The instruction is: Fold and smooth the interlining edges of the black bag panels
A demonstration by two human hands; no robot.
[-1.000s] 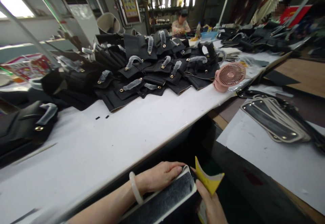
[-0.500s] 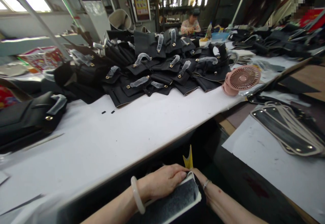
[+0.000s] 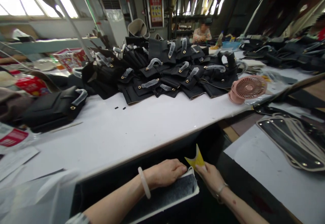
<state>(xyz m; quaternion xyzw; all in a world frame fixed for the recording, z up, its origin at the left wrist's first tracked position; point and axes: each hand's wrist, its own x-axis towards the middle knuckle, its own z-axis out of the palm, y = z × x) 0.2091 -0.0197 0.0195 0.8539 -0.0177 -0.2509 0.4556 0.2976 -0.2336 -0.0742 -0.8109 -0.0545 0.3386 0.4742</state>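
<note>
Low in front of me, below the table edge, my left hand lies curled over the far end of a flat black panel with a white rim. A pale bangle sits on that wrist. My right hand is just right of the panel's corner, fingers pinched on a small yellow strip that sticks up from it. A ring shows on that hand.
A long white table carries a big heap of black bag parts with wrapped handles, one black bag at left and a pink fan. Long black-and-cream pieces lie on the right bench. A person sits far back.
My view has swung left and up. The yellow strip, first held wide at the right, dropped behind the panel corner and now stands beside it in my right hand.
</note>
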